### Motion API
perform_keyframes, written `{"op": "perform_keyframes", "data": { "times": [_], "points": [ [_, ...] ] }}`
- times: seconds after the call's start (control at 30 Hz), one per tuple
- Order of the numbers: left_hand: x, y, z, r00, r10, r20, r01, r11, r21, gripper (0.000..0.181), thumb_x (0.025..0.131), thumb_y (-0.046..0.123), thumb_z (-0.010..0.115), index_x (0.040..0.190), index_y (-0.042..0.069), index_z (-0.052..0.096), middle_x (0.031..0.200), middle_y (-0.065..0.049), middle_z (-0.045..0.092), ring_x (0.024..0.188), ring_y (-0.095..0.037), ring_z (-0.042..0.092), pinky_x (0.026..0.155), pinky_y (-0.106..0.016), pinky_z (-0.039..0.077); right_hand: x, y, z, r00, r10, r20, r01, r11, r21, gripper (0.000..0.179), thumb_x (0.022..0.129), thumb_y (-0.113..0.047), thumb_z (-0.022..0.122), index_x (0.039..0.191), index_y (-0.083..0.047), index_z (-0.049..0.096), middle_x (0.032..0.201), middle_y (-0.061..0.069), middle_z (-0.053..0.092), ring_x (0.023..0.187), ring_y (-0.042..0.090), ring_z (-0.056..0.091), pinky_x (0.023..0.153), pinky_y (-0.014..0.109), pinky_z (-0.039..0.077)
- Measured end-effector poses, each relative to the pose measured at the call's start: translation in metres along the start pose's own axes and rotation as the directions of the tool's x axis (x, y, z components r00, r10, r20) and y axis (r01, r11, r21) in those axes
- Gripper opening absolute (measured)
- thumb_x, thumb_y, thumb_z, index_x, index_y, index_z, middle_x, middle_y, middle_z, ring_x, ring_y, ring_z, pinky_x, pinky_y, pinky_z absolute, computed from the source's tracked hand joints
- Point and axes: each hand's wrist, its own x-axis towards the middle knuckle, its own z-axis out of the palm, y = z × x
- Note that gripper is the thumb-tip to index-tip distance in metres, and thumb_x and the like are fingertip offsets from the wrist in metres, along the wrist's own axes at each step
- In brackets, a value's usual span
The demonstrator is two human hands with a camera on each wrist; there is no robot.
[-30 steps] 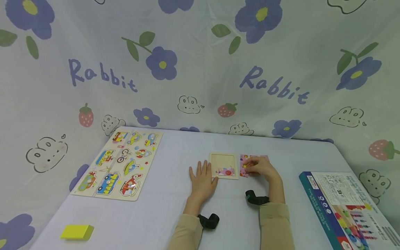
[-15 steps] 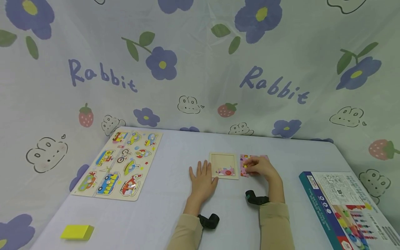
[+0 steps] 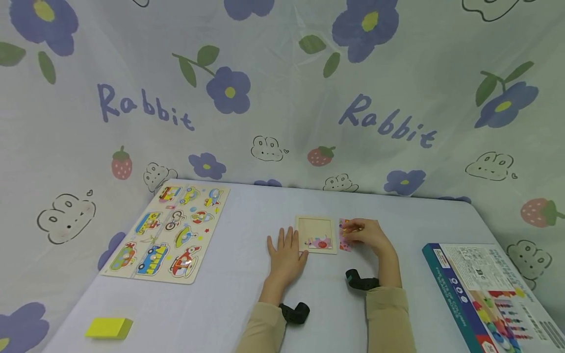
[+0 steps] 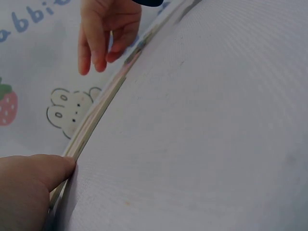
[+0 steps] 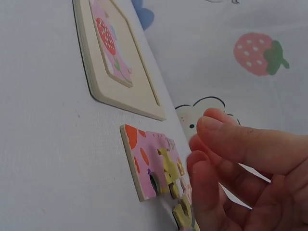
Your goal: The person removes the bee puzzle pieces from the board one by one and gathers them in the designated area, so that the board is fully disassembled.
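A small wooden puzzle tray (image 3: 315,225) lies mid-table, with a pink jigsaw piece (image 3: 319,242) showing a red round pattern in its near part. My left hand (image 3: 284,260) rests flat beside the tray, fingers spread; in the left wrist view its thumb (image 4: 55,168) touches the tray's edge. Over the loose pink jigsaw pieces (image 3: 344,243) right of the tray hovers my right hand (image 3: 368,238), fingers loosely bent. The right wrist view shows these pieces (image 5: 137,154), pink with yellow parts, close to the fingertips, with nothing seen between thumb and fingers. The hand partly covers them.
A wooden vehicle puzzle board (image 3: 165,230) lies at the table's left. Nearer the front left sits a yellow block (image 3: 109,328). A flat printed box (image 3: 490,294) occupies the right side. A patterned curtain (image 3: 282,98) hangs behind the table.
My right hand's fingers have shifted slightly, now covering the yellow spot that showed at their tips before. My left hand and the tray stay in place.
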Motion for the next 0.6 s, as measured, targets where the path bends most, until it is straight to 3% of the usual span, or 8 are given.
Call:
{"op": "perform_keyframes", "data": {
  "times": [0.3,0.6],
  "points": [
    [0.000,0.000,0.001,1.000,-0.002,0.000,0.002,1.000,0.002,0.064,0.092,0.039,0.050,0.141,0.000,0.035,0.148,-0.017,0.028,0.139,-0.037,0.015,0.103,-0.064,0.002,0.000,-0.007,0.008,0.995,-0.066,0.070,0.067,0.998,-0.006,0.030,0.080,-0.009,0.069,0.107,0.004,0.063,0.105,0.018,0.062,0.083,0.018,0.058,0.068,0.027,0.050],
    [0.001,-0.001,0.001,1.000,-0.006,0.005,0.005,1.000,0.019,0.064,0.093,0.041,0.049,0.141,0.001,0.034,0.149,-0.016,0.028,0.139,-0.036,0.015,0.104,-0.064,0.003,0.005,-0.015,0.025,0.988,-0.107,0.111,0.111,0.993,-0.037,0.024,0.079,-0.009,0.070,0.102,-0.002,0.067,0.098,0.010,0.064,0.082,0.019,0.059,0.066,0.028,0.049]
  ]
}}
